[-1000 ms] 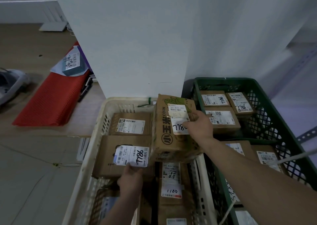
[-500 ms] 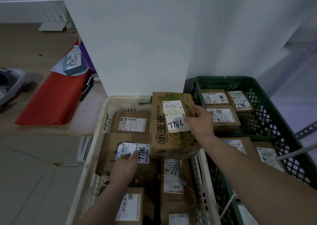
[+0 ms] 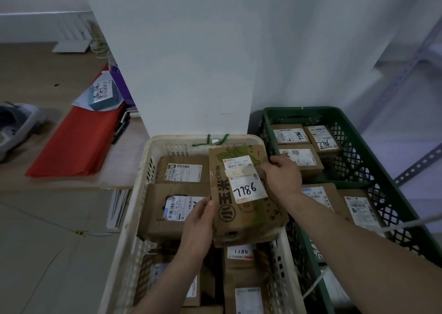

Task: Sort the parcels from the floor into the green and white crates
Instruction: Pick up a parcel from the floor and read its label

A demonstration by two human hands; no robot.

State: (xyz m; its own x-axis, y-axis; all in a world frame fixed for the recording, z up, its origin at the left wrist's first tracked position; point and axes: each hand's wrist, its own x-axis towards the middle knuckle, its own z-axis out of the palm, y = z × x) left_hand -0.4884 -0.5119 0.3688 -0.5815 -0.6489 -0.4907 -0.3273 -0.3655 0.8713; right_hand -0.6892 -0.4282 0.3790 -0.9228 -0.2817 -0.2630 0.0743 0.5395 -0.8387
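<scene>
A brown corn carton labelled 7786 hangs over the right side of the white crate. My right hand grips its right edge near the top. My left hand holds its left edge, fingers curled on the side. Below it the white crate holds several brown parcels, one with a white label beside my left hand. The green crate to the right holds several labelled brown parcels.
A white pillar rises right behind the white crate. A red mat with a small teal box lies on the wooden floor at the left. A grey metal shelf upright stands right of the green crate.
My left hand left the labelled parcel in the white crate and came up to the corn carton's left edge. The carton has tilted and sunk a little toward the white crate.
</scene>
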